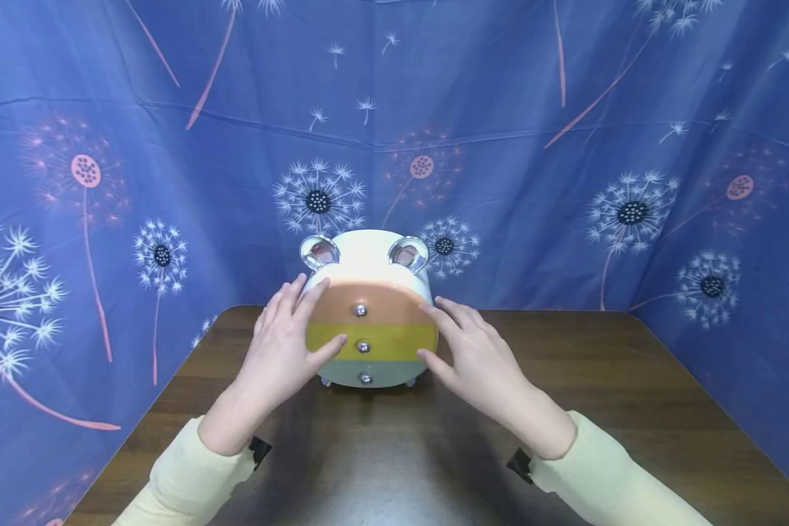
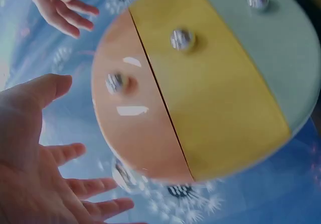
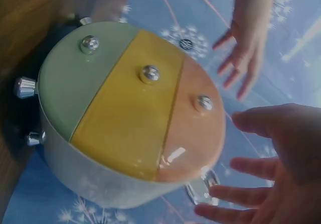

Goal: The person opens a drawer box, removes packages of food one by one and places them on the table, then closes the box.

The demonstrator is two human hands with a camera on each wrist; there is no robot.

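A small rounded drawer box (image 1: pixel 372 340) stands on the table, with a white body, silver ears and silver feet. Its front has an orange drawer (image 2: pixel 135 118), a yellow drawer (image 3: pixel 125 103) and a green drawer (image 1: pixel 394 374), each with a round silver knob. All three drawers look closed. My left hand (image 1: pixel 281 343) is spread at the box's left side, fingers extended. Opposite it, my right hand (image 1: pixel 480 358) is held at the right side with fingers apart. Both wrist views show a gap between the hands and the drawer fronts. Neither hand holds anything.
The box rests on a dark brown wooden table (image 1: pixel 565 365). Behind and at both sides hangs a blue cloth (image 1: pixel 500 88) printed with dandelions. Pale sleeves (image 1: pixel 193 464) cover both forearms, with a black piece (image 1: pixel 521 465) at each cuff.
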